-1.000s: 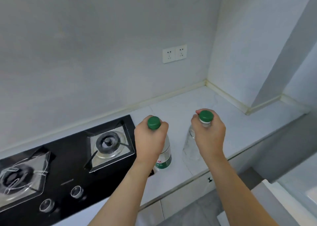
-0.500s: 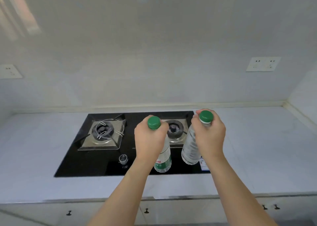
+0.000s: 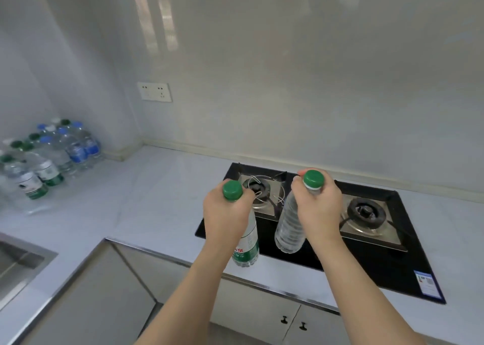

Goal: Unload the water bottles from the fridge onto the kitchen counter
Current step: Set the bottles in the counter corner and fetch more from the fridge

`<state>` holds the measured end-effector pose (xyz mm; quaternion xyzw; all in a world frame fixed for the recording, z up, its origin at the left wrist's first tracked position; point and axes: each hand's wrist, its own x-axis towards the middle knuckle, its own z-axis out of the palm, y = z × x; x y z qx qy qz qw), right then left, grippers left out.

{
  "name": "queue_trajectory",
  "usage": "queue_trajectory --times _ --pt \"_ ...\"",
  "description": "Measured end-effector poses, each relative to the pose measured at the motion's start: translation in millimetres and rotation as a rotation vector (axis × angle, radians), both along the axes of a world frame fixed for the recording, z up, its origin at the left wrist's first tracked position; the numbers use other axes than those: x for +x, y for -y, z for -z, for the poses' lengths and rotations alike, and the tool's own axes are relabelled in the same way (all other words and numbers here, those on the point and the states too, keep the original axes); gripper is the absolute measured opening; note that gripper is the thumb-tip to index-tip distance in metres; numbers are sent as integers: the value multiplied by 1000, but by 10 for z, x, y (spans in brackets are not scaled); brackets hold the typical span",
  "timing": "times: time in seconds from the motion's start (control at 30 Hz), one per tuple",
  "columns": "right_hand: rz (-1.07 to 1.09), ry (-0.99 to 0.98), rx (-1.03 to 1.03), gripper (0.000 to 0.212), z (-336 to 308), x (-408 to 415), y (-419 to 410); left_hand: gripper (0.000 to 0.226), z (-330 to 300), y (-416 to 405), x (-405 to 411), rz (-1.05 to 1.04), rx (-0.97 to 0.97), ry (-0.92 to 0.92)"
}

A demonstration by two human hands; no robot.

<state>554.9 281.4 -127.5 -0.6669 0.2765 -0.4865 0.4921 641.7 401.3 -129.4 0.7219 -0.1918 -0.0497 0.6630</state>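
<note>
My left hand grips the neck of a green-capped water bottle with a green label. My right hand grips the neck of a second green-capped bottle, clear and without a label. Both bottles hang upright in the air in front of the counter's edge, over the black gas hob. Several water bottles with green and blue caps stand grouped on the pale counter at the far left, against the wall.
A steel sink sits at the lower left. The hob has two burners. White cabinet doors with small dark handles run below the counter. A wall socket is above the counter's corner.
The view has swung left along the counter: the hob has slid to the right and the group of bottles and the sink have come into sight. Both hands still hold their bottles.
</note>
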Motion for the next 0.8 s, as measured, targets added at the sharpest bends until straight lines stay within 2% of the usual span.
queue_trajectory --times 0.37,0.8 --pt "-188 -32 -18 15 34 1024 -764 17 56 -868 835 -185 35 -14" --pt "-260 -27 24 14 212 2503 -526 15 158 -719 2100 -246 100 -37"
